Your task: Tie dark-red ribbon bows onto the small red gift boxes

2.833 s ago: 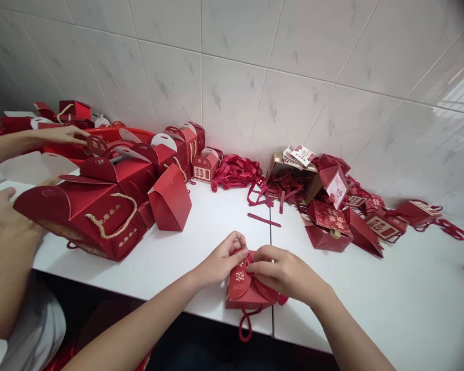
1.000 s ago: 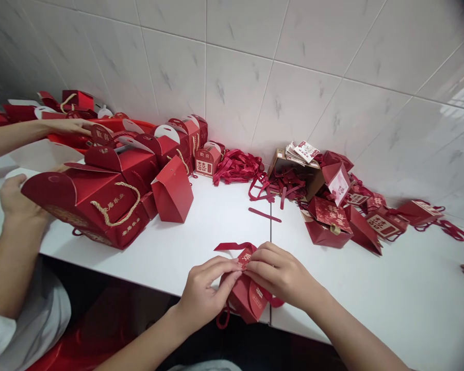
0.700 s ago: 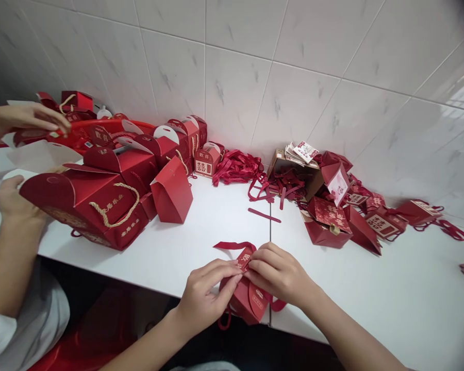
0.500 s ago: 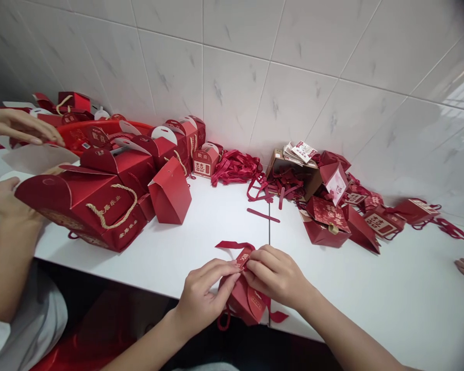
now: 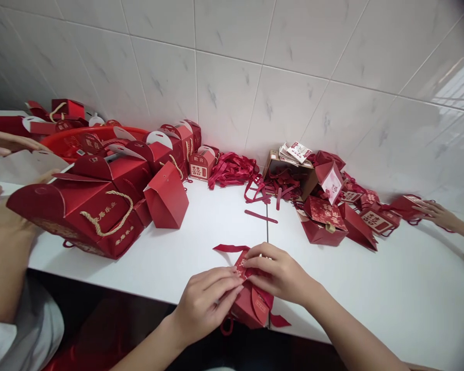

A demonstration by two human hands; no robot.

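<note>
Both my hands work on a small red paper gift box at the near edge of the white table. My left hand curls around the box's left side, fingers pressed against it. My right hand pinches the box's top flap, where a dark red ribbon sticks out to the left. More ribbon hangs below the box over the table edge.
A person at the left holds a large red rope-handled box. Behind it stand several red boxes and a red basin. Loose ribbons, a cardboard carton and small red boxes lie at the back. Another person's hand reaches in at right.
My hands turned the small box and tilted it over the table edge, and a ribbon end now sticks out at its top. The hand at the right has reached further in to a small red box.
</note>
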